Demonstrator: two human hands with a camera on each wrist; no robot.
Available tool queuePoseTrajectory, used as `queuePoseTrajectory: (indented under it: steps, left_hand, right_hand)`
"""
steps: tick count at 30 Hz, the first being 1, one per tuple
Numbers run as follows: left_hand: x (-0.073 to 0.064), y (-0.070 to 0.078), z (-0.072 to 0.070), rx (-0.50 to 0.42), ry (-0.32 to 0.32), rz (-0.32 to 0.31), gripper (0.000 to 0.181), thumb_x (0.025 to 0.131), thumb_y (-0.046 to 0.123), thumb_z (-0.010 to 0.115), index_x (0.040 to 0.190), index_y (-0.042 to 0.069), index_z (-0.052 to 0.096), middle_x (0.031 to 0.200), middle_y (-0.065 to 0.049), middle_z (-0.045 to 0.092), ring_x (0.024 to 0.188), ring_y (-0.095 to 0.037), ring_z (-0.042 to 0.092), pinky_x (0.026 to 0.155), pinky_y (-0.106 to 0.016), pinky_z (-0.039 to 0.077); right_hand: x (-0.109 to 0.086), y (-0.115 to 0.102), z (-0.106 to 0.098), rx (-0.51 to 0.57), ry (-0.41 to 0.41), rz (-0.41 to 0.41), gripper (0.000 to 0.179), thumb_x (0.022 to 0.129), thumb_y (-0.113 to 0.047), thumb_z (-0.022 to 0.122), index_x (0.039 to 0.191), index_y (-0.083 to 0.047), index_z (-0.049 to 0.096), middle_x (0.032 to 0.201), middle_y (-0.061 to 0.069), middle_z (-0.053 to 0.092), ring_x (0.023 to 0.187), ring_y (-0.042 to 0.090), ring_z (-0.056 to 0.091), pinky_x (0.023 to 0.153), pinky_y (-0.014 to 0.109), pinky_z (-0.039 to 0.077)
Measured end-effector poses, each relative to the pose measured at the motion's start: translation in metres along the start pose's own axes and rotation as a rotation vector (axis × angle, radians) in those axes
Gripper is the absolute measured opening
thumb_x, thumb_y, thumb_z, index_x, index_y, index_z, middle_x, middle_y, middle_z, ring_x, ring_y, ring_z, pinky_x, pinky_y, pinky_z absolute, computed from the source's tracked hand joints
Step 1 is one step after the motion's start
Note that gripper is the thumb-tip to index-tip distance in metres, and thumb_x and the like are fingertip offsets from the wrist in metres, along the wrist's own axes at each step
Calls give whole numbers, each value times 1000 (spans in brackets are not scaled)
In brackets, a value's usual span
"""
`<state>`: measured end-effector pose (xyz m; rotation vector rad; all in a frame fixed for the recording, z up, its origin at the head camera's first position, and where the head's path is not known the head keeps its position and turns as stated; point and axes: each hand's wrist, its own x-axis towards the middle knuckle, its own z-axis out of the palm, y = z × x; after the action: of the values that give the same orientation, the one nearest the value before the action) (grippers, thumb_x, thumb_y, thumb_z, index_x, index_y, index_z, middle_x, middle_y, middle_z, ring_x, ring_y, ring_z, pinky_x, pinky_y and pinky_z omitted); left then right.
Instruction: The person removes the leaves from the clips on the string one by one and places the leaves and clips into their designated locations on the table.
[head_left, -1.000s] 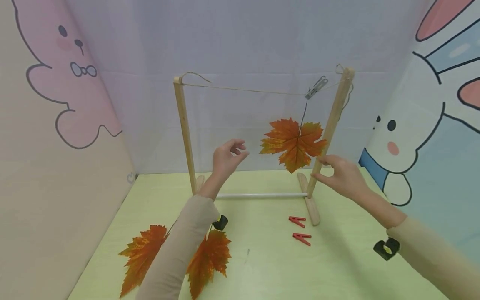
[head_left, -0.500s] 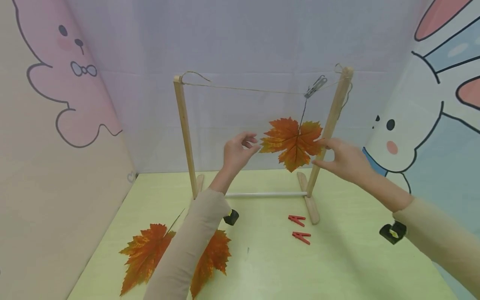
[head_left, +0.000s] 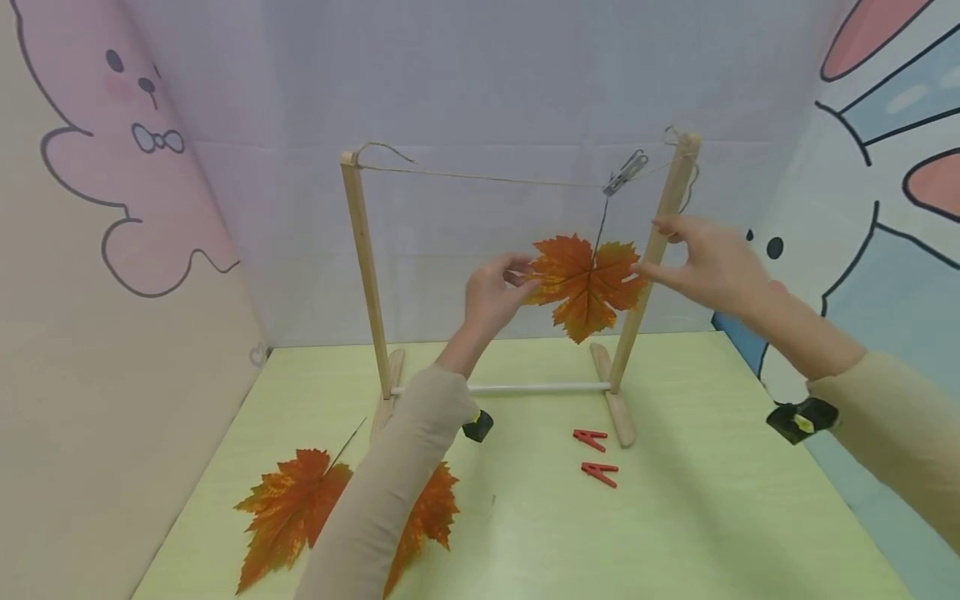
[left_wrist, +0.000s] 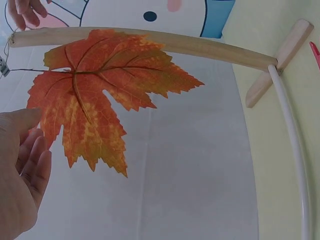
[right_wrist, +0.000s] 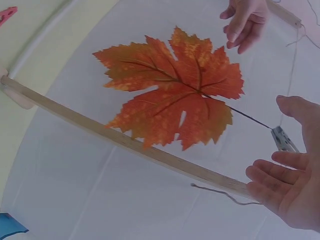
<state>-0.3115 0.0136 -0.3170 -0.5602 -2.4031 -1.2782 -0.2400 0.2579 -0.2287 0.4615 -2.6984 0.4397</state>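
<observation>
An orange maple leaf hangs by its dark stem from a metal clothespin, which is clipped on the twine near the right post. My left hand is at the leaf's left lobe, fingers loosely bent. The left wrist view shows its thumb overlapping the leaf edge, while in the right wrist view the hand looks slightly apart from it. Beside the right post, my right hand holds nothing, thumb and fingers spread. From the right wrist, those fingers appear either side of the clothespin.
The twine runs between two wooden posts joined by a white rod low down. Two red clothespins lie on the table at front right. Two more maple leaves lie at front left, one partly behind the left sleeve.
My left hand has moved right and slightly up to the hanging leaf. My right hand has risen along the right post, away from its lower part. The leaf hangs in much the same place.
</observation>
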Motion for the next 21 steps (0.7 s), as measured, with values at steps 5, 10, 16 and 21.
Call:
queuePoseTrajectory:
  steps: [5, 10, 16, 21]
  left_hand:
    - [2, 10, 2, -5, -22, 34, 29, 79, 19, 71, 105, 9, 64, 97, -3, 67, 78, -13, 63, 68, -21, 48]
    - [5, 15, 4, 3, -37, 50, 30, 79, 18, 71, 107, 8, 63, 98, -3, 66, 80, -13, 64, 70, -19, 49]
    - [8, 22, 11, 94, -69, 69, 34, 81, 21, 69, 113, 11, 62, 105, 0, 65, 86, -12, 60, 74, -19, 47]
    - [11, 33, 14, 130, -72, 125, 36, 82, 24, 68, 115, 12, 60, 110, 1, 63, 88, -12, 59, 73, -20, 46]
  right_hand:
    - [8, -7, -19, 16, -4, 48, 64, 83, -37, 64, 128, 3, 45, 117, 28, 53, 106, 42, 49, 82, 56, 41]
    - [16, -10, -25, -5, -7, 23, 67, 83, -36, 64, 131, 5, 41, 120, 28, 51, 107, 41, 48, 87, 56, 39]
    - [23, -11, -33, 15, 47, -9, 64, 85, -32, 63, 133, 4, 40, 117, 28, 52, 103, 43, 51, 85, 54, 42]
    - [31, -9, -41, 16, 107, -43, 59, 85, -24, 63, 132, 3, 41, 112, 28, 53, 99, 41, 52, 83, 52, 45]
